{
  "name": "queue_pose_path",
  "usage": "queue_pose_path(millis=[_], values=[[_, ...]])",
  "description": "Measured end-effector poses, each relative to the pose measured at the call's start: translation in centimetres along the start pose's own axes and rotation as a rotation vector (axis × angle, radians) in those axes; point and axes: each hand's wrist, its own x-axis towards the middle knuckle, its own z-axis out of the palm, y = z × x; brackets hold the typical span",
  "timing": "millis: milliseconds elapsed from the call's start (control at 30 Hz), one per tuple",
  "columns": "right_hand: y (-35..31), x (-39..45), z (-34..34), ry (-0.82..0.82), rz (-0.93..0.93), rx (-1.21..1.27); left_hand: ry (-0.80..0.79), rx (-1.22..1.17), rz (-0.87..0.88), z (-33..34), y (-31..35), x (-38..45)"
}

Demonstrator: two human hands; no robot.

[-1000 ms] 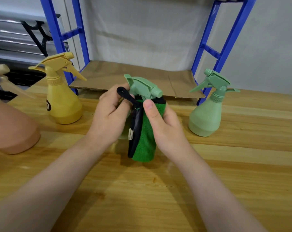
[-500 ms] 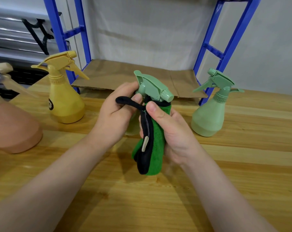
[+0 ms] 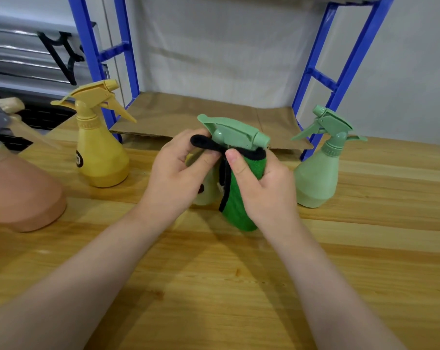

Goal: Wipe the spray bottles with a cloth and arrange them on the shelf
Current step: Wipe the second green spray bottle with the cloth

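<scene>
A pale green spray bottle [image 3: 235, 135] is held above the wooden table, wrapped in a green cloth with black trim [image 3: 241, 198]. My left hand [image 3: 178, 173] grips the bottle's left side and pinches the cloth's black edge under the trigger head. My right hand [image 3: 261, 188] presses the cloth around the bottle's body, thumb at the neck. Most of the bottle's body is hidden by cloth and hands. A second pale green bottle [image 3: 319, 173] stands at the right, a yellow bottle [image 3: 100, 152] at the left.
A large terracotta-coloured bottle [image 3: 19, 188] with a grey trigger stands at the far left edge. Behind the bottles is a blue metal shelf frame [image 3: 340, 72] whose lowest level holds a brown cardboard sheet [image 3: 188, 114]. The wooden table [image 3: 213, 286] stretches toward me.
The wrapped bottle was lifted and tilted, then came back nearer upright. My right hand slid the cloth around its body, and my left hand shifted its pinch on the black edge.
</scene>
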Motion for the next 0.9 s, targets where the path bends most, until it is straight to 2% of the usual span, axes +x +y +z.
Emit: queue_pose_path(millis=[67, 167, 267, 367, 533, 633, 733, 833, 900], values=[[-0.5, 0.1, -0.3, -0.062, 0.077, 0.27, 0.024, -0.017, 0.002, -0.1, -0.1, 0.2], [-1.8, 0.0, -0.7, -0.225, 0.322, 0.81, 0.039, -0.099, -0.066, -0.2, -0.1, 0.3], [-2.8, -0.2, -0.9, -0.369, 0.444, 1.072, 0.017, -0.272, -0.132, -0.2, 0.5, 0.3], [-3.1, -0.2, -0.8, -0.333, 0.475, 1.109, -0.008, -0.321, -0.158, -0.2, 0.8, 0.3], [-2.9, 0.5, -0.6, -0.137, 0.622, 1.116, -0.021, -0.322, -0.179, 0.1, 0.6, 0.1], [-2.3, 0.8, -0.5, -0.044, 0.672, 1.127, -0.044, -0.402, -0.198, 0.2, 0.6, -0.1], [-1.7, 1.0, -0.7, 0.009, 0.639, 1.034, -0.137, -0.553, -0.234, -0.4, 0.2, 0.1], [-1.3, 1.4, -1.2, -0.027, 0.657, 0.97, -0.249, -0.632, -0.299, -1.8, -0.1, 0.8], [-1.4, 1.5, -1.6, -0.128, 0.698, 0.978, -0.354, -0.629, -0.28, -2.6, -0.2, 1.0]])
